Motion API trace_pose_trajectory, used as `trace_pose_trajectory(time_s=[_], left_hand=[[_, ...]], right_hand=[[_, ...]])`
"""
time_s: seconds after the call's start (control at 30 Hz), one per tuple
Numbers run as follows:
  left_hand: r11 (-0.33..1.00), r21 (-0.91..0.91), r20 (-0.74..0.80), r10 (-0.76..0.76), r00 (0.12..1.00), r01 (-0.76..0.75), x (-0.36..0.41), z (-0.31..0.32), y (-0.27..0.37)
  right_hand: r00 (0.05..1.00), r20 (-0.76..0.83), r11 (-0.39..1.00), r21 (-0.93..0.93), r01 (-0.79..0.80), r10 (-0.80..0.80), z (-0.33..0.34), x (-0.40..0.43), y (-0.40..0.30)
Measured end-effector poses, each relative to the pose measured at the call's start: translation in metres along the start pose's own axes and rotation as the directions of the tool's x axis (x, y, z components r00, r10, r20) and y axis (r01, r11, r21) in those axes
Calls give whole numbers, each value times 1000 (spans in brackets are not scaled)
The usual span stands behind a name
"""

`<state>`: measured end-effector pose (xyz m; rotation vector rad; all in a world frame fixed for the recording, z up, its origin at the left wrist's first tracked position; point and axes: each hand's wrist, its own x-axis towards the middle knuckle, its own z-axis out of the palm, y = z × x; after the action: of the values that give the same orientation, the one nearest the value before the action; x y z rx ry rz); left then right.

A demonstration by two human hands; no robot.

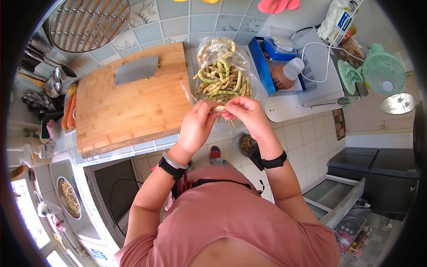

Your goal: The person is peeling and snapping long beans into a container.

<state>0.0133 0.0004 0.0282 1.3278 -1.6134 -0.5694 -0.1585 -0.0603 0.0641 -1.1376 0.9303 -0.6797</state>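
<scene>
Between the fingertips of my left hand [200, 116] and my right hand [243, 109] is a short pale bean pod [218, 108], pinched at both ends. Just beyond my hands, a clear plastic bag [248, 61] lies spread on the counter. A heap of green and yellowish-brown bean pods [223, 80] fills it, some with dark blotches. My fingers cover the near edge of the heap. To the left is a thick wooden cutting board [133, 110], and a cleaver [137, 69] rests flat near its far edge.
A blue box [263, 66] with containers stands right of the bag, near a green fan [383, 70]. Carrots [69, 111] sit left of the board. A bowl of bean pieces [69, 197] is in the sink [85, 213]. A bin [247, 145] with scraps stands on the floor below my right hand.
</scene>
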Motion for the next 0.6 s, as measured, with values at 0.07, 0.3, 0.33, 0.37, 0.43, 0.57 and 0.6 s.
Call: trace_pose_trajectory(time_s=[0.07, 0.3, 0.33, 0.37, 0.43, 0.57, 0.6], left_hand=[[998, 9, -31, 63, 998, -63, 4, -4, 0], [991, 51, -97, 131, 987, -127, 6, -15, 3], [990, 54, -97, 132, 986, -127, 5, -15, 2], [991, 54, -110, 131, 985, -126, 5, -15, 2], [990, 54, -121, 133, 984, -127, 5, -15, 1], [972, -234, -114, -49, 992, 21, 4, -13, 3], [941, -333, -123, -108, 986, 61, 3, -13, 3]], right_hand=[[998, 30, 998, -40, 50, -49, 3, -4, -7], [941, 195, 694, -636, 337, -278, 11, -10, -17], [917, 234, 595, -704, 388, -322, 13, -11, -20], [916, 236, 596, -702, 391, -324, 15, -9, -17], [909, 167, 615, -688, 384, -381, 21, -5, -9], [941, 60, 745, -595, 301, -332, 34, -1, -5], [950, 60, 765, -579, 283, -306, 35, 1, -1]])
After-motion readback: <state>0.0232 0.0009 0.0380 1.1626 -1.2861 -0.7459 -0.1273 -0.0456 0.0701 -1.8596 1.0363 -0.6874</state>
